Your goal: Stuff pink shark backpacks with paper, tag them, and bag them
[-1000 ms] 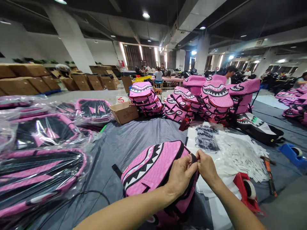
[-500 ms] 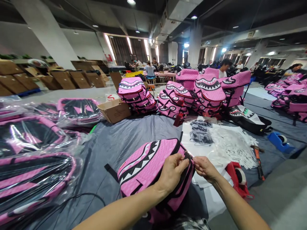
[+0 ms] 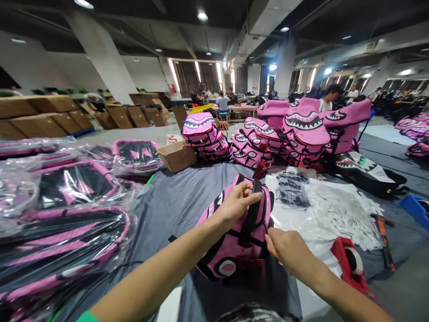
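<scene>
In front of me a pink backpack (image 3: 223, 248) stands turned on its side, with a black-and-white shark-tooth band, black trim and a round pink-and-white eye patch. My left hand (image 3: 239, 201) is closed at its upper part, fingers curled by a wide black strap (image 3: 250, 219) that runs down the side. On the backpack's right edge lies my right hand (image 3: 290, 250), closed, its thumb against the fabric and some fingertips hidden. A dark red tag (image 3: 258, 171) shows just above the strap.
Plastic-wrapped pink bags (image 3: 67, 250) lie at left beside an open cardboard box (image 3: 177, 156). Stacked pink backpacks (image 3: 304, 129) line the back. At right are white slips (image 3: 345, 214), black cords (image 3: 293, 190), a red tape dispenser (image 3: 351, 264), a hammer (image 3: 384, 241) and a blue dispenser (image 3: 415, 208).
The backpack has been turned so its strap side faces me and the shark-tooth front points away left. My left hand has left the zipper edge; my right hand has moved lower. The view has shifted left.
</scene>
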The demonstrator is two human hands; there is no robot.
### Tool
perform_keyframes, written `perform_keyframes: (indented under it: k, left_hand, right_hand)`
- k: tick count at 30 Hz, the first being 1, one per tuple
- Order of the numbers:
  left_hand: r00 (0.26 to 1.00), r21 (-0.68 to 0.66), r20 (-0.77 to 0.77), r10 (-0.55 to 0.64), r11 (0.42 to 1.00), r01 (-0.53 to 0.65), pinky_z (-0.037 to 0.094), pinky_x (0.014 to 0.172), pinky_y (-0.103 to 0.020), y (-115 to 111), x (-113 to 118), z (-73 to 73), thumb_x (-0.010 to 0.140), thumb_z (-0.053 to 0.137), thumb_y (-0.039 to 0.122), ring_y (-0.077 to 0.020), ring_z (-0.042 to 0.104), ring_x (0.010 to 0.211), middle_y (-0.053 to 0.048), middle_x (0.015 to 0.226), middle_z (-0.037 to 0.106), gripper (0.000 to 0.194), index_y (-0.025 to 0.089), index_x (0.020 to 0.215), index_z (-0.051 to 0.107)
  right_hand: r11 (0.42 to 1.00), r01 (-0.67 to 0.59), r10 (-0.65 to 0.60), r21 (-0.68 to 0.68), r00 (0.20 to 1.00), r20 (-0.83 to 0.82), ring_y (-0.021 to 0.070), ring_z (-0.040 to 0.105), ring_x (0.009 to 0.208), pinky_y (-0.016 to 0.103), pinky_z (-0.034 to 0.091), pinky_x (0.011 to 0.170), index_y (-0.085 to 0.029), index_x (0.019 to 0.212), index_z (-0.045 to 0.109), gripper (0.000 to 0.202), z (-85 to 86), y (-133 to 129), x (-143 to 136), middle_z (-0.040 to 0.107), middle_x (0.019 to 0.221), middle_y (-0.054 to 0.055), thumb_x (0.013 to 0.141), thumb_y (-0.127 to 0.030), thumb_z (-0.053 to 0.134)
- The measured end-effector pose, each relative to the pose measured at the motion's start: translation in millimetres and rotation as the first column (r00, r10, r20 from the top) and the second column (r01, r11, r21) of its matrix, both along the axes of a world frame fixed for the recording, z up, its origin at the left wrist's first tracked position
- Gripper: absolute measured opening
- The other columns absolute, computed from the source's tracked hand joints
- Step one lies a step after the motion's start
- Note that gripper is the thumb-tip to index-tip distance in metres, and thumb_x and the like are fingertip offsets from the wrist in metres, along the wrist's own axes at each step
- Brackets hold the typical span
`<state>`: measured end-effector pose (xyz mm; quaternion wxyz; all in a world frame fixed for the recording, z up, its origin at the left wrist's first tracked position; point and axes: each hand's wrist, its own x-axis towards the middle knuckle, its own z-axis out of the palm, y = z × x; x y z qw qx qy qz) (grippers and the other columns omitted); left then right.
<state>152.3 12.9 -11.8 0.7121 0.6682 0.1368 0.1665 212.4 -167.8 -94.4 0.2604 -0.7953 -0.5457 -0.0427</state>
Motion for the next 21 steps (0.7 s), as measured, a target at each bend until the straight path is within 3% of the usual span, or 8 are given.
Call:
perform_keyframes:
  k: [2,5,8,11,14,17,21]
  left_hand:
    - [0.997,-0.045,0.061,0.05,0.998,-0.048,0.029,0.05,-0.019,0,-9,-1.2,0.052,0.086,0.047,-0.0055,0.039,0.051,0.009,0.057,0.048,0.048,0.018,0.076,0.056]
    - [0.979,-0.114,0.126,0.161,0.982,-0.147,0.03,0.049,-0.018,-5,-13,-5.0,0.055,0.083,0.04,-0.0056,0.042,0.05,0.008,0.056,0.053,0.039,0.017,0.075,0.059]
    - [0.96,-0.187,0.15,0.237,0.96,-0.208,0.032,0.05,-0.017,-5,-10,-1.7,0.053,0.082,0.033,-0.0053,0.045,0.05,0.007,0.055,0.055,0.033,0.017,0.075,0.062]
    - [0.945,-0.261,0.143,0.294,0.932,-0.251,0.035,0.048,-0.017,7,-10,10.9,0.049,0.085,0.032,-0.0064,0.048,0.047,0.007,0.053,0.055,0.038,0.017,0.074,0.061]
    - [0.951,-0.31,0.132,0.279,0.923,-0.228,0.039,0.045,-0.018,23,-17,22.3,0.043,0.089,0.034,-0.0073,0.05,0.045,0.006,0.054,0.057,0.046,0.017,0.074,0.06]
    - [0.947,-0.364,0.134,0.292,0.903,-0.227,0.039,0.041,-0.018,34,-25,22.2,0.041,0.091,0.035,-0.0068,0.049,0.043,0.006,0.053,0.057,0.049,0.016,0.072,0.059]
    - [0.907,-0.44,0.177,0.382,0.855,-0.274,0.033,0.038,-0.015,36,-31,9.3,0.046,0.09,0.036,-0.0056,0.045,0.039,0.007,0.048,0.054,0.047,0.016,0.075,0.059]
  right_hand:
    - [0.997,-0.056,0.066,-0.048,0.965,0.256,0.0106,0.046,0.046,0.032,0.014,0.051,-0.019,0.073,0.056,0.031,2.4,3,3,0.058,0.06,0.001,0.1,-0.023,0.041]
    - [0.953,-0.252,0.297,-0.171,0.895,0.333,0.0108,0.047,0.048,0.03,0.016,0.051,-0.019,0.075,0.059,0.027,16.4,15,-9,0.06,0.06,0.0,0.098,-0.023,0.046]
    - [0.902,-0.322,0.39,-0.288,0.894,0.22,0.0113,0.044,0.049,0.03,0.016,0.051,-0.018,0.076,0.061,0.025,44.9,35,-22,0.059,0.059,0.0,0.097,-0.026,0.052]
    - [0.886,-0.298,0.34,-0.355,0.938,0.063,0.01,0.039,0.05,0.027,0.02,0.052,-0.017,0.077,0.062,0.024,78.4,52,-17,0.056,0.06,-0.001,0.097,-0.023,0.051]
    - [0.904,-0.28,0.298,-0.323,0.955,0.007,0.0096,0.038,0.055,0.025,0.023,0.054,-0.018,0.076,0.059,0.022,102.2,61,1,0.053,0.063,-0.002,0.096,-0.02,0.05]
    - [0.891,-0.379,0.384,-0.252,0.923,-0.029,0.0099,0.038,0.06,0.023,0.025,0.057,-0.018,0.073,0.054,0.024,109.8,70,15,0.051,0.067,-0.003,0.096,-0.019,0.047]
    - [0.808,-0.552,0.497,-0.207,0.826,-0.267,0.0089,0.042,0.058,0.02,0.029,0.056,-0.017,0.074,0.055,0.03,111.4,89,14,0.047,0.062,-0.005,0.1,-0.024,0.043]
